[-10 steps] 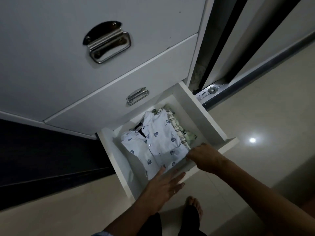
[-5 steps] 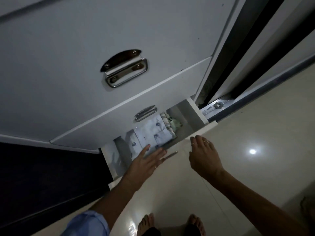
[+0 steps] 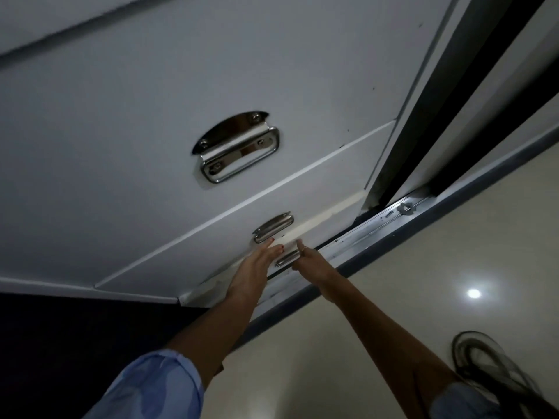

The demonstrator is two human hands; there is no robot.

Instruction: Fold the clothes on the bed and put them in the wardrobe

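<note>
Wardrobe [image 3: 211, 86]: white, three stacked drawer fronts with chrome handles; bottom drawer [image 3: 305, 243] nearly flush, clothes out of sight. Left hand [image 3: 257, 264]: fingers straight, flat against the bottom drawer front. Right hand [image 3: 305, 258]: at its chrome handle [image 3: 286, 260]; fingers hidden, grip undeterminable. Pale floor [image 3: 393, 297] below.

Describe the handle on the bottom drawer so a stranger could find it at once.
Start at the white wardrobe front and go down past the two larger chrome handles. The bottom drawer handle sits just above the floor track, between the left hand and right hand. It is the lowest and partly hidden.
</note>
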